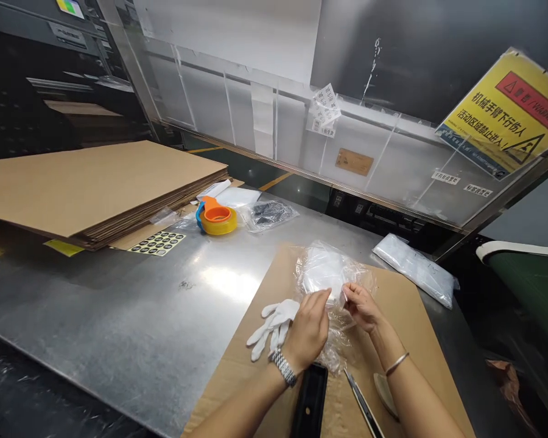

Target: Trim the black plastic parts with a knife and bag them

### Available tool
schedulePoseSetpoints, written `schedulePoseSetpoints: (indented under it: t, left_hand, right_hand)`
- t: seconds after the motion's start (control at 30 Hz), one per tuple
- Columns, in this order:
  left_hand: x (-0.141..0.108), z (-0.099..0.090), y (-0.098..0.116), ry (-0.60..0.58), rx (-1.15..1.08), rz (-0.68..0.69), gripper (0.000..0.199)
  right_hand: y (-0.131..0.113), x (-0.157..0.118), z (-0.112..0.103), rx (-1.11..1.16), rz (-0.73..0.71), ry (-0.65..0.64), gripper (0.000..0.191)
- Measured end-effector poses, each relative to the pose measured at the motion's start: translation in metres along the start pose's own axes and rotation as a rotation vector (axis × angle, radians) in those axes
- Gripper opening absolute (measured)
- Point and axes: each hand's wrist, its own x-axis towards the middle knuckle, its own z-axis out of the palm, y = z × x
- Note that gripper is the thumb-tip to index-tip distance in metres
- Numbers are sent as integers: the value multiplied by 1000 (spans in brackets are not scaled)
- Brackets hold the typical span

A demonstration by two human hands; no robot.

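Observation:
Both of my hands work at a clear plastic bag (pixel 322 264) with something white in it, lying on a brown cardboard sheet (pixel 406 304). My left hand (pixel 309 325), a watch on its wrist, has its fingers bent together at the bag's near edge; what they grip is partly hidden. Thumb and fingers of my right hand (pixel 360 304) pinch the clear plastic. White gloves (pixel 274 322) lie left of my left hand. Closer to me are a black tray-like piece (pixel 311 398), a utility knife (pixel 361 401) and a curved beige piece (pixel 385 395), half hidden by my right arm.
A tall stack of cardboard sheets (pixel 105 182) covers the table's back left. Beside it are a tape dispenser (pixel 217 216), a sticker sheet (pixel 158 243) and a bag with dark contents (pixel 271 214). A white plastic-wrapped pack (pixel 415 267) lies right. A yellow warning sign (pixel 506 115) hangs on the screen.

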Motion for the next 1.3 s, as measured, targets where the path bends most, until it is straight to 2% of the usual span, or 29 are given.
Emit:
schedulePoseSetpoints:
  t: [0.1,0.13,0.23,0.33,0.5,0.6,0.63,0.73,0.9,1.0,1.1,1.2,1.3]
  left_hand:
    - [27,2,-4,-103,2,72,54]
    - [32,1,-5,-150,-6,85,50]
    - [39,-4,-7,-287,-51,86,17]
    - [37,-8,-3,-347,-78,46,37]
    - [30,-12,8,-367,-43,10,42]
    - [26,-14,13,-390,-18,-4,44]
    - [24,-16,14,-393,-13,-11,45]
    - [18,-22,16,-325,-2,-43,41]
    - [-10,-27,24,-76,-54,-131,32]
    - [-32,-20,30,-109,-169,-186,36]
    - [-48,-9,29,-162,-299,-235,36]
    - [-60,-3,20,-73,-326,-272,35]
    - [-73,-3,9,51,-234,-282,34]
  right_hand:
    - [-9,-25,4,106,-13,-36,28]
    - [-12,-33,5,131,-15,-42,30]
    - [-21,-53,4,165,-10,-30,36]
    - [-28,-67,1,126,-12,14,39]
    - [-40,-84,2,-57,-125,86,48]
    - [-45,-91,5,-185,-150,91,26]
    - [-45,-93,7,-215,-148,89,25]
    - [-42,-95,10,-257,-123,62,35]
    - [-36,-100,23,-242,-93,115,39]
    - [-38,-108,39,-263,-115,142,37]
    - [-39,-114,55,-299,-147,89,33]
    - [-34,-114,62,-306,-174,48,33]
    - [-27,-111,64,-316,-206,157,31]
